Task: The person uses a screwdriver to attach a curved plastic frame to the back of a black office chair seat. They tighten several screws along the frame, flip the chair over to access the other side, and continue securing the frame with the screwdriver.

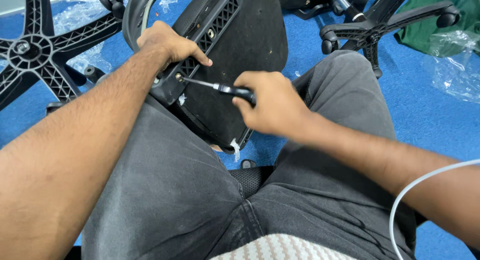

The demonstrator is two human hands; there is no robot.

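An upturned black chair seat (250,40) leans between my knees, its fabric underside facing me. A black plastic armrest bracket (200,45) lies along its left edge. My left hand (167,42) rests on that bracket and presses it down. My right hand (272,105) is closed around the black handle of a screwdriver (220,87). The metal shaft points left, and its tip sits in a screw (178,77) at the bracket's lower end.
A black five-star chair base (40,55) lies at the left on the blue carpet, another with castors (375,27) at the upper right. Clear plastic wrap (455,65) and green cloth lie at the far right. A white cable (425,180) crosses my right forearm.
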